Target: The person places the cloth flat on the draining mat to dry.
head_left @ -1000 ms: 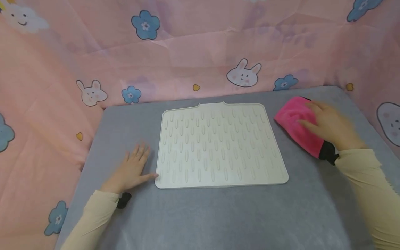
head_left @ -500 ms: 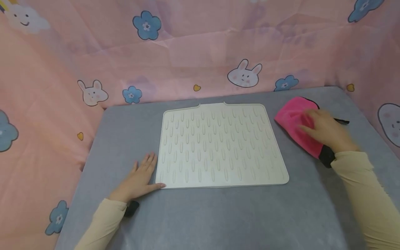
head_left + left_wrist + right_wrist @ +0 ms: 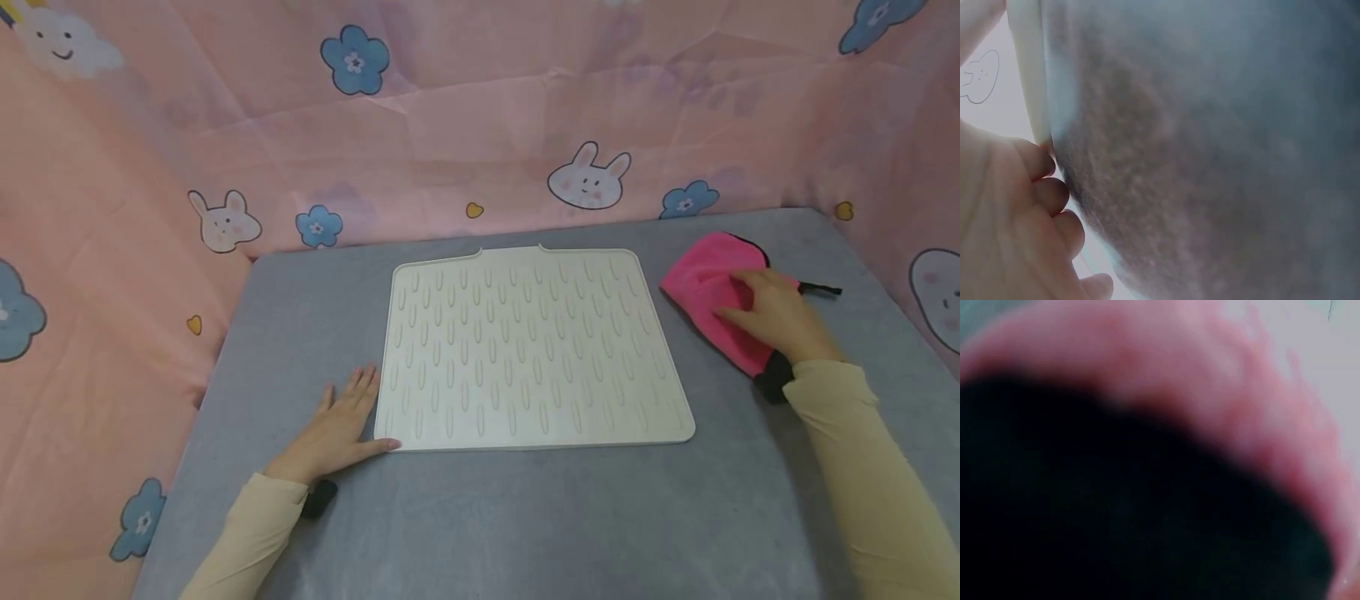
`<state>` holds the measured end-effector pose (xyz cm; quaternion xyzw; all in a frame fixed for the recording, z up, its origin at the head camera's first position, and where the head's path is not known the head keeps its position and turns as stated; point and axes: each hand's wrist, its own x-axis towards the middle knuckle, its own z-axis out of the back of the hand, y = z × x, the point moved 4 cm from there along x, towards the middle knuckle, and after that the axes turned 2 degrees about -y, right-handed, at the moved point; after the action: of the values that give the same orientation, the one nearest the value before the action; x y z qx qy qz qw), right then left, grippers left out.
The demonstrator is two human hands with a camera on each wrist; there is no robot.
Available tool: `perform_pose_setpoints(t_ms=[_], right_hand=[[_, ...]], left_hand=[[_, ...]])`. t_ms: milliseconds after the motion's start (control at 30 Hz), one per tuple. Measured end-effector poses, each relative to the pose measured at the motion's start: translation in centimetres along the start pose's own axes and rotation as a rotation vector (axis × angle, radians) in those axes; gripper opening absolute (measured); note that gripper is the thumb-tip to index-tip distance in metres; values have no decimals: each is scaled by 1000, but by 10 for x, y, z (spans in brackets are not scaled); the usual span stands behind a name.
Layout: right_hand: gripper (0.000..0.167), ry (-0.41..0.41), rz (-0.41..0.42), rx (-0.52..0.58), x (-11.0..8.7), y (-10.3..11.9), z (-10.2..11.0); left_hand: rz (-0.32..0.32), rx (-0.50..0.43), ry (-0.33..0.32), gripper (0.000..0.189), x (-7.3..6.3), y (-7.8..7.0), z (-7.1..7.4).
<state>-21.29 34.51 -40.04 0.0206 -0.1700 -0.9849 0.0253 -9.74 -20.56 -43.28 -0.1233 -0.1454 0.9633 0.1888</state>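
Observation:
A white silicone-looking mat with rows of raised ovals lies flat on the grey table. My left hand rests at its near left corner, thumb on the corner and straight fingers along the left edge; these fingers also show in the left wrist view. To the mat's right lies a bright pink cloth pouch with black trim and a black cord. My right hand holds the pouch from above, thumb and bent fingers on its cloth. Blurred pink cloth fills part of the right wrist view.
Pink printed curtains stand behind the table and at both sides. The grey tabletop extends in front of the mat. Black wrist gear sits under my left wrist.
My left hand has moved right and nearer, from beside the mat onto its corner. My right hand has shifted left and slightly nearer on the pouch, uncovering the black cord. The mat stays put.

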Motion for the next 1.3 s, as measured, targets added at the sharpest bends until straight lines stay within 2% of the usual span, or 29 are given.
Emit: perform_pose_setpoints(t_ms=[233,567,1000,1300], right_hand=[[62,-60,16,5,5,-2,-5],[53,-96,12,-6,4,4,-5],[48,-96,26,-26,6,6,-6],[36,-186,39,65,3,3,-8]], left_hand=[[4,3,4,102,0,0,-1],[-10,26,-5,101,5,0,-5],[-11,68,2,98,8,-6,-7],[-9,68,-11,98,8,-6,-7]])
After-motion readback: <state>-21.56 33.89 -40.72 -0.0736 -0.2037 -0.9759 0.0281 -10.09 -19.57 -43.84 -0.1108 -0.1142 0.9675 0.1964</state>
